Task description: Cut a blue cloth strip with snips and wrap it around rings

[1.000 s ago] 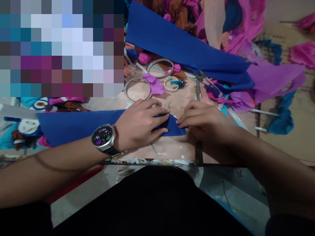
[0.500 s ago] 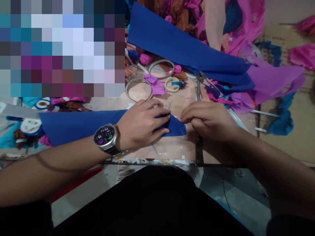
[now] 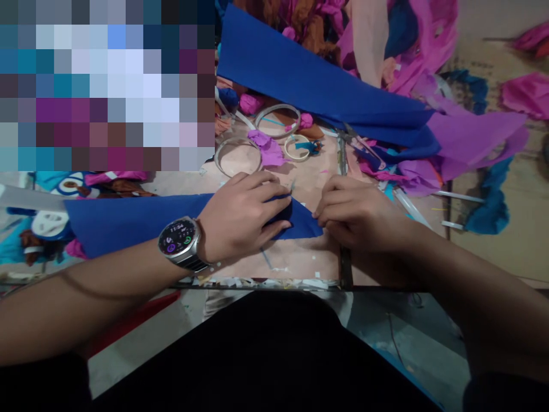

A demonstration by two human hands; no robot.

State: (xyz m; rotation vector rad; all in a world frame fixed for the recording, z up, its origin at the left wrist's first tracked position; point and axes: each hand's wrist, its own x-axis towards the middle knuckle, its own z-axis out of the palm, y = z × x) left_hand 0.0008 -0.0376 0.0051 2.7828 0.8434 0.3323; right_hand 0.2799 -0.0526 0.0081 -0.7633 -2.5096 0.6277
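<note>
A long strip of blue crepe-like paper (image 3: 132, 220) lies across the table in front of me, narrowing toward its right end. My left hand (image 3: 244, 214), with a watch (image 3: 179, 239) on its wrist, rests on the strip with fingers apart and pressed down on it. My right hand (image 3: 358, 214) is closed in a pinch at the strip's right tip. Its fingertips touch the corner there; the exact grip is partly hidden behind the fingers. Beyond my hands, a second wide piece of blue paper (image 3: 317, 83) lies slantwise, with scissors (image 3: 362, 143) against its lower edge.
Grey tape rings (image 3: 238, 157) and a small cream tape roll (image 3: 297, 147) lie beyond my hands. Pink crumpled paper (image 3: 429, 40), purple paper (image 3: 476, 137) and a teal paper piece (image 3: 489, 206) are heaped around. White scraps (image 3: 266, 283) line the table's front edge. The upper left is pixelated.
My right fingers have drawn closer to the strip's tip and now pinch at it. My left hand stays on the paper. The whole view has shifted slightly.
</note>
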